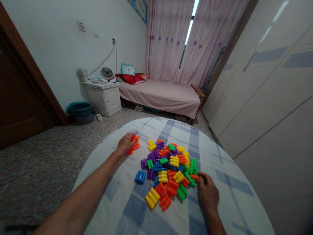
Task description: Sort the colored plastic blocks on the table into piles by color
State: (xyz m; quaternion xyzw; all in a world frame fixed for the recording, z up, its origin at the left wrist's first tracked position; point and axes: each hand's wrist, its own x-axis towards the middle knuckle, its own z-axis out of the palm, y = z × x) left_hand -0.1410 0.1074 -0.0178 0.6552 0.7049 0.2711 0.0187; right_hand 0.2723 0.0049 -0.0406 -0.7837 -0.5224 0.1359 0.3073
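Observation:
A loose heap of small ribbed plastic building pieces (162,179) in yellow, orange, purple, green and blue lies on the table. To the left of the heap, my left hand (125,143) is closed over a small group of orange plastic pieces (136,146), its fingers partly hidden. At the heap's right edge, my right hand (208,192) has its thumb and forefinger pinched at the end of an orange plastic piece (194,177). Green pieces (193,164) lie just beyond those fingertips. A blue piece (140,176) sits apart on the heap's left side.
A blue-and-white checked cloth (110,209) covers the round-edged table. Past its far edge stand a bed (161,93) and a white cabinet (112,101) with a small fan (107,74). A bin (80,111) is on the floor at left; a tall wardrobe (264,98) lines the right.

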